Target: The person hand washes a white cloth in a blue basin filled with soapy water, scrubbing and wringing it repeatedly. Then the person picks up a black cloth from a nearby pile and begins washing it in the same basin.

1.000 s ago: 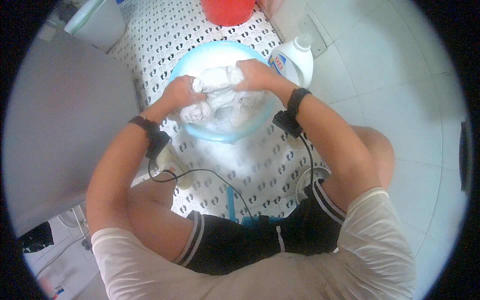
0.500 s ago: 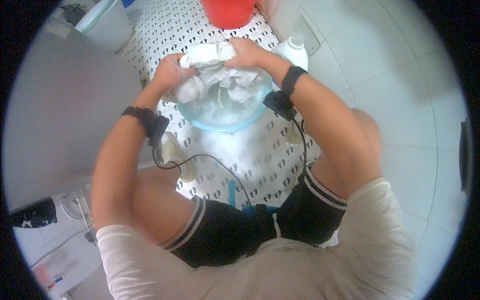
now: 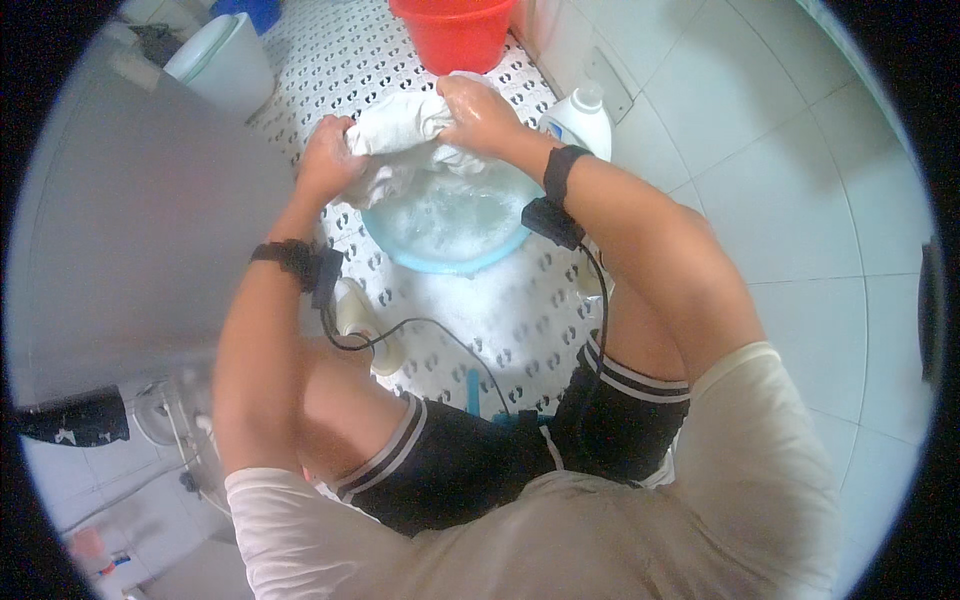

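A wet white cloth garment is stretched between my two hands above the far side of a light blue basin. My left hand is closed around the garment's left end. On the other end, my right hand is closed too, its fingers wrapped over the fabric. Part of the garment hangs in folds below my hands, toward the basin. Foamy, soapy water fills the basin. What kind of garment it is, I cannot tell.
A red bucket stands beyond the basin. Right of it, a white detergent bottle stands near the tiled wall. A white lidded bin is at the far left, beside a grey panel. Cables from my wrist straps cross my lap.
The bunched garment is now pulled out longer between my hands, and my left hand has moved slightly left. More of the foamy water shows. The whole view has shifted a little.
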The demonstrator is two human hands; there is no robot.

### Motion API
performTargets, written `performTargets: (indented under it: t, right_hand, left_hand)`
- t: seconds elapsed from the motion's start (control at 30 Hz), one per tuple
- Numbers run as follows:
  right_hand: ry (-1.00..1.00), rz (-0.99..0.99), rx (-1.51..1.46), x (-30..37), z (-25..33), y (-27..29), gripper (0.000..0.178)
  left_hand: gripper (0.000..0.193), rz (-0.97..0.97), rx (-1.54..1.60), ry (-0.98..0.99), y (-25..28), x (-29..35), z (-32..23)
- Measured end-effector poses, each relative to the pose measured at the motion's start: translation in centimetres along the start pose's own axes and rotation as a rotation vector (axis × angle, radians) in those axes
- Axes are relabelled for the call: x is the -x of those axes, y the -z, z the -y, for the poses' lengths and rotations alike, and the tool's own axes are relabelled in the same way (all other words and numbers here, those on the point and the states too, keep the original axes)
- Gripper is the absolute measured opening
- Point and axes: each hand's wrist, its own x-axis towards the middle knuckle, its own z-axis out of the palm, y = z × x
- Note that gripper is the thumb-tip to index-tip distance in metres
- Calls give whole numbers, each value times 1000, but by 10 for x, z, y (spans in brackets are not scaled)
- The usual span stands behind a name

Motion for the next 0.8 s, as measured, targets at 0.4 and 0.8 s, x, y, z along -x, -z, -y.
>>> performTargets:
  t: [0.4, 0.8]
  right_hand:
    - [-129, 277, 116, 79, -2, -18, 51]
    - [-57, 283, 20, 114, -21, -25, 58]
  left_hand:
    - [56, 408, -144, -89, -48, 33, -24]
    - [59, 579, 208, -103, -86, 33, 5]
